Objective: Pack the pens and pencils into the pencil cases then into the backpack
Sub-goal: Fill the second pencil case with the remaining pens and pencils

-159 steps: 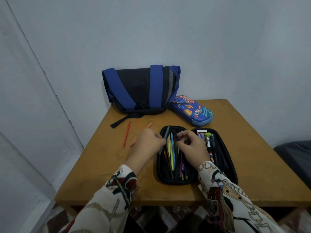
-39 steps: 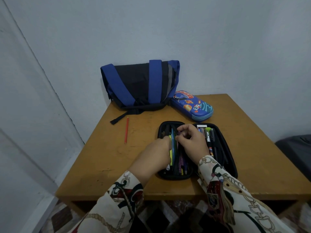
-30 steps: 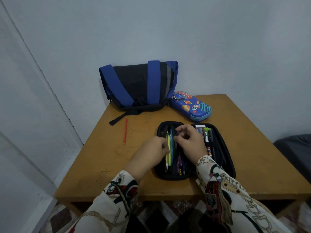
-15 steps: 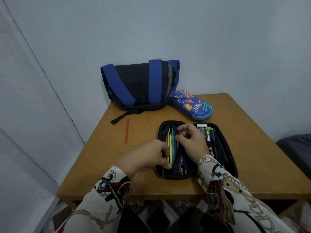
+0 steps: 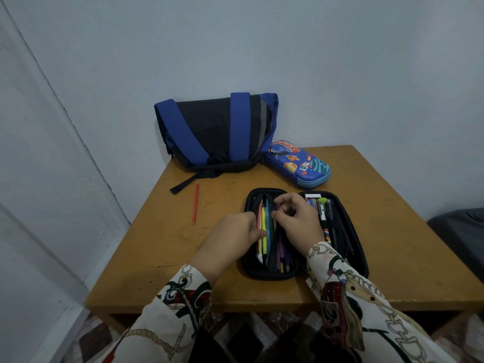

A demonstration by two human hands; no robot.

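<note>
table (image 5: 392, 231): backpack (image 5: 217, 132) at the far left edge, against the wall (image 5: 340, 61), its loose strap (image 5: 183, 186) trailing toward the near side. closed pencil case (image 5: 298, 165) just right of the backpack, touching or nearly so. open pencil case (image 5: 303, 231) at the near centre, lying flat in two halves side by side, pens and pencils in both. single pencil (image 5: 195, 203) on the tabletop left of the open case, well apart from it, just before the strap end. left hand (image 5: 230, 237) at the left half's outer edge; right hand (image 5: 296, 218) over the middle, between the two halves.
</note>
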